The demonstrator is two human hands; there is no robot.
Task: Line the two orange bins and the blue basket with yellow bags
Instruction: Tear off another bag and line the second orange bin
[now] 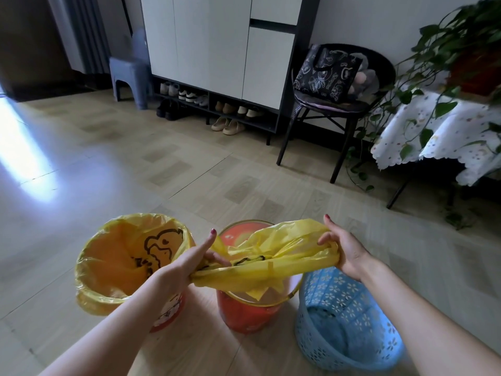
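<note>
Head view: 3 containers stood in a row on the floor [189,169], near the person. Far left, orange bin w/ cartoon print [169,312] was already lined; its yellow bag [113,264] was folded out over the rim. Middle orange bin [244,313] had no liner seated yet. Right, blue basket [349,329] w/ flower cutouts, unlined.

A second yellow bag [260,270] was stretched sideways just above the middle bin's mouth, between both hands. Left hand [187,263]: grip curled round the bag's left end, index finger sticking up. Right hand [344,253]: grip pinching the bunched right end, thumb on top, over the blue basket's far-left rim.

Far side of the room: white cabinet w/ shoe shelf [217,50], grey stool [130,77], black chair [333,104] w/ a patterned tote [325,71], plant [461,44] on a cloth-covered surface [439,131] at right.
</note>
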